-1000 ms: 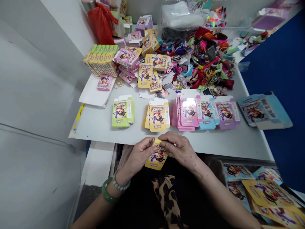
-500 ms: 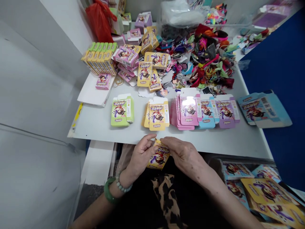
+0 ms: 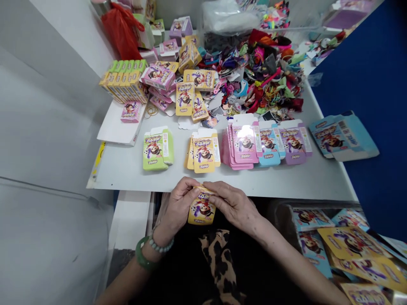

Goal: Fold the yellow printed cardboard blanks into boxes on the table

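A small yellow box (image 3: pixel 201 210) with a cartoon print is held at the table's front edge, its face turned up. My left hand (image 3: pixel 180 204) grips its left side and top corner, with a green bangle and a beaded bracelet on the wrist. Fingers of my right hand (image 3: pixel 231 203) press on its top end and right side. Beyond the hands lie flat packs in a row: green (image 3: pixel 154 152), yellow (image 3: pixel 204 154), pink (image 3: pixel 244 146), blue (image 3: pixel 269 148) and purple (image 3: pixel 292 146).
Filled boxes (image 3: pixel 124 82) stand at the back left beside a red bag (image 3: pixel 121 31). A heap of colourful hair accessories (image 3: pixel 257 76) covers the back. One blue pack (image 3: pixel 343 137) overhangs the right edge. Lower right, a bin holds more packs (image 3: pixel 356 243).
The view has shifted a little. My right hand's thumb and fingers have come onto the box's upper right part, and the box now faces the camera more squarely.
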Available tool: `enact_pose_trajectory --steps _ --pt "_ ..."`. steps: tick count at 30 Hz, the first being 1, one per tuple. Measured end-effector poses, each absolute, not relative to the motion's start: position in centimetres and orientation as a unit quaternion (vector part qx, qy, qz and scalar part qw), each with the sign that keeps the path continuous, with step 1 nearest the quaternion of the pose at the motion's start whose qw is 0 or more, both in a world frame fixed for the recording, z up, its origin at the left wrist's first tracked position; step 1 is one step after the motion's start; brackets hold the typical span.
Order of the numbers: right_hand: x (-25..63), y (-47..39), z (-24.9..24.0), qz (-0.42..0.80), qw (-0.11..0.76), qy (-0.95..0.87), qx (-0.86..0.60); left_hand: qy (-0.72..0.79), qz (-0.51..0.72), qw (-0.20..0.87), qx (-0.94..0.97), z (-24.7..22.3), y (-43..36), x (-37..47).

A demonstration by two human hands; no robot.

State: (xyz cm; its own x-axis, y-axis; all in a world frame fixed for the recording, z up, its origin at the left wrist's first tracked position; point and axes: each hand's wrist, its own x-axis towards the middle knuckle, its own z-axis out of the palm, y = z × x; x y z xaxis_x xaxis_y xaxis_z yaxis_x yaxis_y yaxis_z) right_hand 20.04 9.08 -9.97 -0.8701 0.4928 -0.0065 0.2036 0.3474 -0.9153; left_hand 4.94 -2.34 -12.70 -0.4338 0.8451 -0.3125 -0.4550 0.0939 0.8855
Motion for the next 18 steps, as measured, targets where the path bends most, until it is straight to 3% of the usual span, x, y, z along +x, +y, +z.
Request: enact_pose_trajectory --steps 5,12,18 --pt "20.0 9.1 -10.1 0.523 0.116 -0.807 -0.247 0.579 0.585 0.523 0.222 -12.4 -2.1 4.3" --pt "19.5 9.9 -9.7 0.527 0.070 -0.815 -0.230 0.630 0.585 0.445 0.251 -12.2 -1.4 3.7" --pt "19.5 10.1 -9.8 0.518 0.078 -0.815 -0.249 0.620 0.554 0.496 0.251 -11.5 -0.2 3.6"
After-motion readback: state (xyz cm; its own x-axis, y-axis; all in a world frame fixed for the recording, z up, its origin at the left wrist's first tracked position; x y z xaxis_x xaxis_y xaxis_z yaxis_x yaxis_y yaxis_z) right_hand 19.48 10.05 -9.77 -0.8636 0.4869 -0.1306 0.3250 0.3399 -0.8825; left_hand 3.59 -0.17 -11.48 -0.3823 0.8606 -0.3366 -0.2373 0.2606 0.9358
